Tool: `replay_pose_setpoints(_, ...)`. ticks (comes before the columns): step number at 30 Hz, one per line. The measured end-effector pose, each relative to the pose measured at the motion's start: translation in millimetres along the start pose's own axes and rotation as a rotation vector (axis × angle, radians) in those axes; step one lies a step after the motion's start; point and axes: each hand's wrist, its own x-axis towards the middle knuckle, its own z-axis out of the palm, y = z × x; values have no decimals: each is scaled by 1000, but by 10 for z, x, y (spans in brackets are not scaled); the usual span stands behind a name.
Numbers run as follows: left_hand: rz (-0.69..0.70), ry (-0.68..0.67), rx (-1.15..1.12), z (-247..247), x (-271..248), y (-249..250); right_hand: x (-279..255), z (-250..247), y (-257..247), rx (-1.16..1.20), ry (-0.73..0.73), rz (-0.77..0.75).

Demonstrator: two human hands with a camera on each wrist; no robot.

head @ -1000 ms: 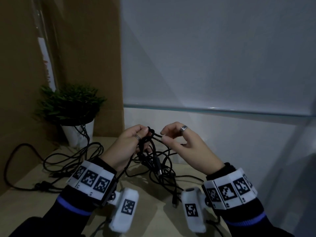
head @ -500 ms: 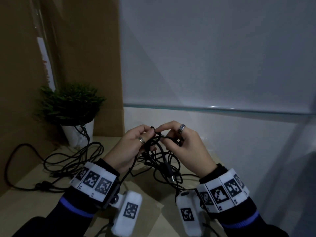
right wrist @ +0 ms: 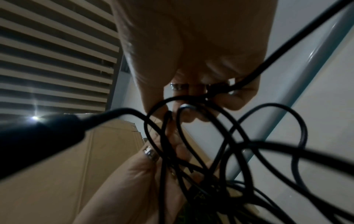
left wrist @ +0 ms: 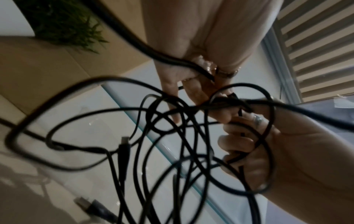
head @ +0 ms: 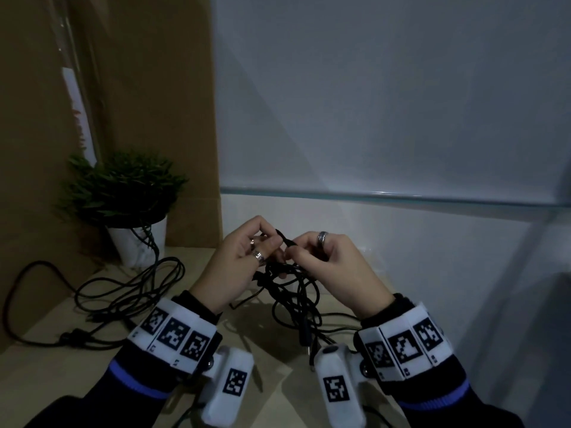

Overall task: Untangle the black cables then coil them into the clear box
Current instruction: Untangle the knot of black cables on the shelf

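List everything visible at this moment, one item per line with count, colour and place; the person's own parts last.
black cables: a tangle, count unclear, black, lifted between both hands, loops hanging to the table
loose cables: count unclear, black, lying on the table at left, one strand running up over the pot
potted plant: one, green in a white pot, back left
table: one, light wood
clear box: one, glass-like, rim behind the hands
left hand: pinching the tangle, rings on
right hand: pinching the tangle, one ring

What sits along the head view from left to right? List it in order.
Loose black cables on the table → potted plant → left hand → tangled black cables held between the hands → right hand.
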Motion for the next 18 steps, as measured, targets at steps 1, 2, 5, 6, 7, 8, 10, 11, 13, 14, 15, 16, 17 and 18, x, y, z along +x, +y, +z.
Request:
replay_pose_setpoints(1, 6, 0, 12, -13, 4, -8, 1, -6, 1, -4, -8, 12)
replay_pose_setpoints(2, 13, -2, 24, -22, 7, -16, 1, -7, -2, -9, -11, 23)
replay_pose_setpoints(5, 25, -8, 52, -17, 17, -26, 5, 0, 4, -45, -7, 37)
replay_pose_setpoints(6, 24, -7, 57, -6, 19, -31, 7, -4, 5, -50, 2, 42)
replay_pose_setpoints(7, 21, -4, 67, 2, 24, -39, 11, -7, 15, -51, 9, 44)
replay_pose_setpoints(8, 11, -3, 77, 7, 26, -47, 14, -12, 20, -49, 12, 51)
replay_pose_setpoints(10, -48, -26, 60, -16, 32, -67, 26, -21, 28, -21, 17, 88)
replay_pose_setpoints(11, -78, -56, 39, -36, 33, -78, 28, -21, 36, 29, 12, 112)
replay_pose_setpoints(13, -103, -105, 39, -93, 43, -104, 42, -34, 59, 186, 13, 170)
replay_pose_setpoints(14, -108, -120, 44, -123, 49, -117, 52, -46, 67, 258, 25, 194)
replay_pose_setpoints(15, -114, -136, 45, -144, 50, -118, 63, -64, 79, 315, 39, 210)
replay_pose_setpoints(16, -120, -158, 52, -161, 53, -120, 69, -80, 80, 357, 49, 219)
replay_pose_setpoints(17, -121, -190, 74, -172, 51, -118, 73, -91, 85, 383, 55, 219)
replay_pose_setpoints(18, -118, -219, 113, -179, 48, -109, 71, -95, 82, 399, 61, 217)
